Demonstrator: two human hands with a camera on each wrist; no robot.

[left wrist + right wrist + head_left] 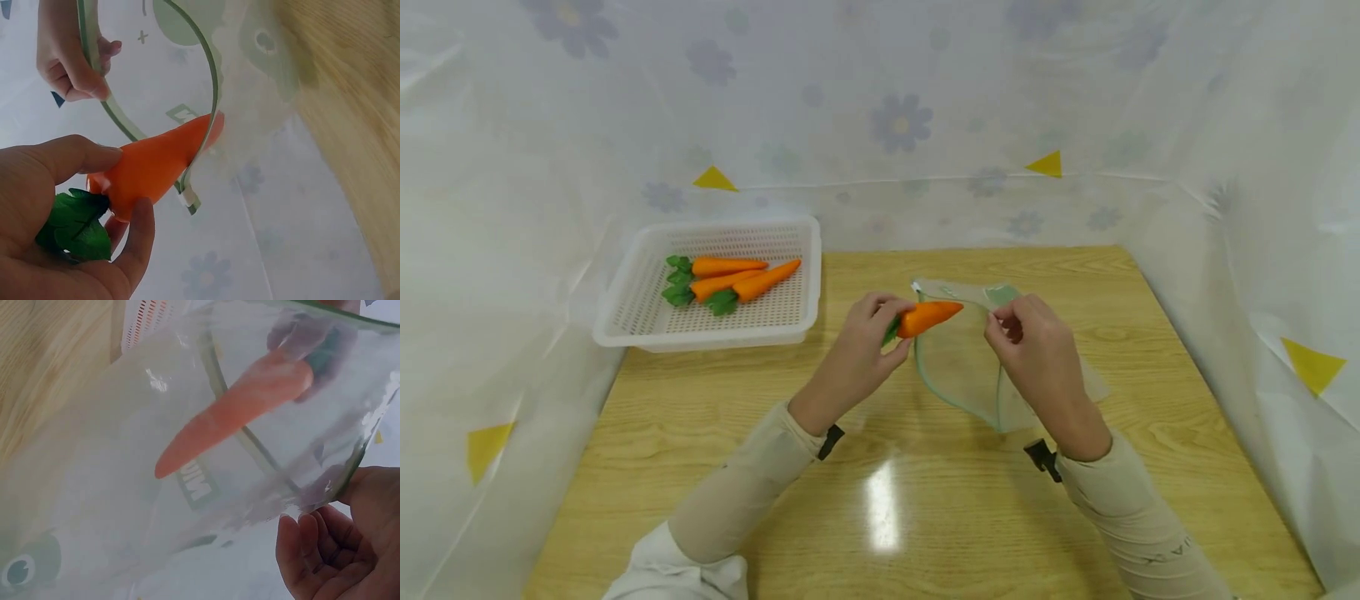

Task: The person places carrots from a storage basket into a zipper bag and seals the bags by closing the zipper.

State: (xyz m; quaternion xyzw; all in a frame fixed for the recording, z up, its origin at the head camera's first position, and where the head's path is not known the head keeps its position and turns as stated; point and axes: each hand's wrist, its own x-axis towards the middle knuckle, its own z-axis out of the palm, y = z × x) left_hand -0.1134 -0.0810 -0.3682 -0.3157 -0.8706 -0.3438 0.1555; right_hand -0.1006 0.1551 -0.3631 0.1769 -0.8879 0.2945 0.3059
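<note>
An orange carrot [928,318] with green leaves is held by my left hand [863,346], thumb and fingers gripping its thick leafy end. My right hand [1037,354] pinches the rim of a clear zip bag [958,367] with green edging. The bag's mouth is spread open, its green rim [215,81] arching around the carrot's narrow end in the left wrist view. In that view the tip lies past the rim, seen through the plastic. A small white zip slider [187,199] sits at the rim's corner. Pale green prints, including an eye shape [20,570], mark the bag.
A white perforated basket [700,340] stands at the back left of the wooden table [790,517]. Inside it lie three carrots [765,282] with green tops. Pale flower-patterned sheeting [820,125] with yellow triangles encloses the back and sides.
</note>
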